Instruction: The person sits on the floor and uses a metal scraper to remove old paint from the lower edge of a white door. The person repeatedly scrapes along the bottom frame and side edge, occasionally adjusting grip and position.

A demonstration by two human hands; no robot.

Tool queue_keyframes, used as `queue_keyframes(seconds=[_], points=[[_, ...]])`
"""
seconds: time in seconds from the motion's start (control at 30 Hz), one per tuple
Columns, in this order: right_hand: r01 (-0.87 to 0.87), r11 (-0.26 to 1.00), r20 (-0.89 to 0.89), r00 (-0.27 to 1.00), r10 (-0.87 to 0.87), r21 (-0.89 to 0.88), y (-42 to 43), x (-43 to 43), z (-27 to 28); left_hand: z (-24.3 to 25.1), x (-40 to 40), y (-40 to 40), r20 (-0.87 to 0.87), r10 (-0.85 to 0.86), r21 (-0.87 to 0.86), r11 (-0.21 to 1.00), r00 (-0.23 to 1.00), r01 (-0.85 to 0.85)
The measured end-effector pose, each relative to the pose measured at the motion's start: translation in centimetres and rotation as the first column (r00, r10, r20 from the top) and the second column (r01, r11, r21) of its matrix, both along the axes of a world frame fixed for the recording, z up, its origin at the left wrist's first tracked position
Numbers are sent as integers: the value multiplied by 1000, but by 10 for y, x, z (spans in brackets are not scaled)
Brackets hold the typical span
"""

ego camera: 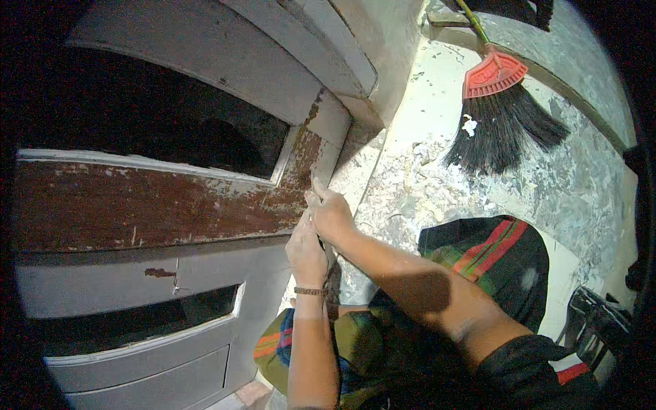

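Note:
My right hand (332, 214) and my left hand (307, 253) are close together, fingers curled, against the edge of a paneled wooden door (102, 287). Pale dust coats the fingers of both. A small dark strip shows between the hands, but whether they grip a tool is hidden. Just left of them runs a brown rail (154, 207) with its paint stripped and pale flecks left on it. The stile (302, 159) above the hands is partly bare, with grey-white paint along its edge. A bracelet (309, 291) circles my left wrist.
A broom (494, 77) with a red head and black bristles lies to the upper right, paint flakes on its bristles. Paint debris (394, 205) covers the floor beside the door. Dark door openings (154, 113) are at left. A black plastic stool or chair (597, 318) stands lower right.

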State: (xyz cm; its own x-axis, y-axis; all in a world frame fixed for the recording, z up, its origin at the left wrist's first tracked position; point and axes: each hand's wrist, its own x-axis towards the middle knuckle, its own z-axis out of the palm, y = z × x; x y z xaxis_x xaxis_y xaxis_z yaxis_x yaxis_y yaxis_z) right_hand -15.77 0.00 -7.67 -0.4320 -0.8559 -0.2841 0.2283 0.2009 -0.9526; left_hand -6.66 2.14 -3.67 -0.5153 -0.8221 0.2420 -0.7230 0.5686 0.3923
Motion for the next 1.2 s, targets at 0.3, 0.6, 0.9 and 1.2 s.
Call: queue_keyframes(seconds=[0.3, 0.6, 0.9, 1.2], points=[[45, 999, 8, 999, -45, -6, -3, 8, -7, 0, 7, -5, 32, -38, -14, 999, 999, 38], [18, 999, 90, 996, -20, 27, 16, 8, -38, -46, 7, 14, -39, 180, 283, 945, 983, -162], [-74, 994, -6, 997, 75, 84, 16, 27, -58, -86, 22, 17, 87, 330, 295, 893, 940, -341], [-87, 996, 3, 996, 87, 35, 16, 24, -56, -91, 23, 11, -134, 373, 384, 874, 918, -299]])
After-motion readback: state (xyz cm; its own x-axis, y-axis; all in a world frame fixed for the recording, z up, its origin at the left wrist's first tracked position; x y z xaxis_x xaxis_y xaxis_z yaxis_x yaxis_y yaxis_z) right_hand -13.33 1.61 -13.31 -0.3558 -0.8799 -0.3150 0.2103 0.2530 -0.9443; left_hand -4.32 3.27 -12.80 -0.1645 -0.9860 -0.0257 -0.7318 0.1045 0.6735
